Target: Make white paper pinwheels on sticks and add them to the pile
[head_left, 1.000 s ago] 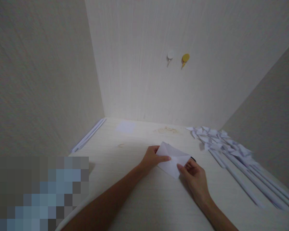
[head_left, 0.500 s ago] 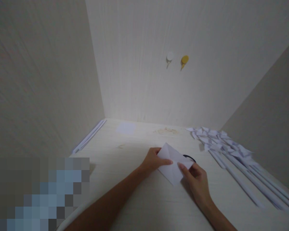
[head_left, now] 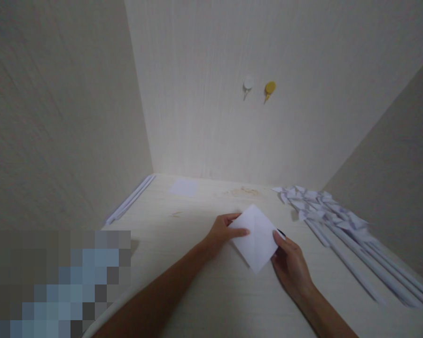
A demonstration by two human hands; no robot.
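A white square sheet of paper (head_left: 256, 244), turned like a diamond with faint crease lines, is held above the table between both hands. My left hand (head_left: 225, 232) grips its left corner, thumb on top and fingers behind. At the right corner, my right hand (head_left: 292, 258) pinches the paper between thumb and fingers. Behind that corner a black curved object (head_left: 281, 233) shows in part; the paper and hand hide the rest.
On the right lie several white paper pinwheels (head_left: 317, 204) with rolled paper sticks (head_left: 352, 267). More paper sticks (head_left: 130, 199) line the left edge. A flat paper square (head_left: 183, 188) and small tan bits (head_left: 245, 192) lie at the back. Two hooks (head_left: 270, 88) are on the wall.
My right hand has moved slightly right, its thumb going from near the paper's middle to the right corner. The paper now lies flatter, its right flap no longer folded under the thumb.
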